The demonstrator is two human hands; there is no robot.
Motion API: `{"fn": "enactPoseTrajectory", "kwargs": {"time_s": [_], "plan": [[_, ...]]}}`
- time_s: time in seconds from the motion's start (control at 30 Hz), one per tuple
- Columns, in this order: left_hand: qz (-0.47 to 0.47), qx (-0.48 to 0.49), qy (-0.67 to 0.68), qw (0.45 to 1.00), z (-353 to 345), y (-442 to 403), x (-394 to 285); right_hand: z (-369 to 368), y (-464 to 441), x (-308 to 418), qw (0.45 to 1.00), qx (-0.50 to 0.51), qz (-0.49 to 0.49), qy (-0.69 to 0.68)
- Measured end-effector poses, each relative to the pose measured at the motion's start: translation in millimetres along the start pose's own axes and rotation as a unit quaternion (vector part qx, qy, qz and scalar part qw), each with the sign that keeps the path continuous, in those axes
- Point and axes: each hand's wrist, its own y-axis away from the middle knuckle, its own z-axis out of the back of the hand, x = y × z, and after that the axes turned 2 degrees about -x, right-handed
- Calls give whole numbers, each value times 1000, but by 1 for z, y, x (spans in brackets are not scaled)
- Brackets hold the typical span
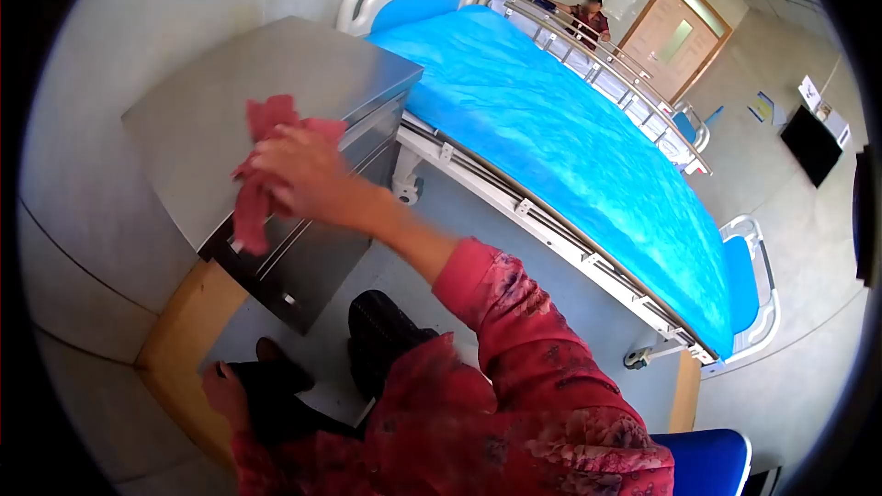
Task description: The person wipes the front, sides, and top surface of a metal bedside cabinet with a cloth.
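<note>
My right hand is closed over a crumpled red cloth at the front edge of a grey metal bedside cabinet. One end of the cloth spreads over the cabinet top, and another hangs down near the drawer fronts. The hand is slightly blurred, and the fingertips are partly hidden in the cloth. Low on the left, my left hand hangs beside my dark trouser leg, away from the cabinet. Its fingers are too small and partly hidden to tell how they are held.
Right of the cabinet stands a wheeled hospital bed under a bright blue cover, its white side frame facing me. A blue chair is at lower right. Farther back, another person is by a second railed bed, near a wooden door.
</note>
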Motion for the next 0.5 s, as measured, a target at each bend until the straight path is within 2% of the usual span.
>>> {"fn": "enactPoseTrajectory", "kwargs": {"time_s": [0.07, 0.13, 0.17, 0.2, 0.23, 0.27, 0.3, 0.37, 0.5], "plan": [[1, -2, -1, 1000, 3, 1, -4, 8, 19, -49, 996, -13, 3, 91], [3, 3, 0, 1000, 7, 3, -6, 40, 42, -107, 992, 0, 30, 125], [2, 2, 0, 1000, 6, 2, -6, 57, 43, -114, 989, -54, -93, 104], [7, 11, -7, 1000, 2, 0, -5, 72, 59, -143, 978, -43, -203, 8], [15, 20, -16, 1000, 0, 1, -3, 101, 81, -156, 940, 128, -199, 247], [21, 21, -24, 999, 4, 2, -3, 121, 118, -177, 901, -14, -422, -100], [24, 32, -28, 999, 9, 0, -10, 132, 147, -190, 686, -151, -569, -427], [35, 46, -40, 998, 8, -3, -17, 153, 136, -131, 585, -328, -520, -530], [-2, 47, -16, 999, 4, -7, -23, 185, 134, -45, 521, -368, -500, -585]]}}
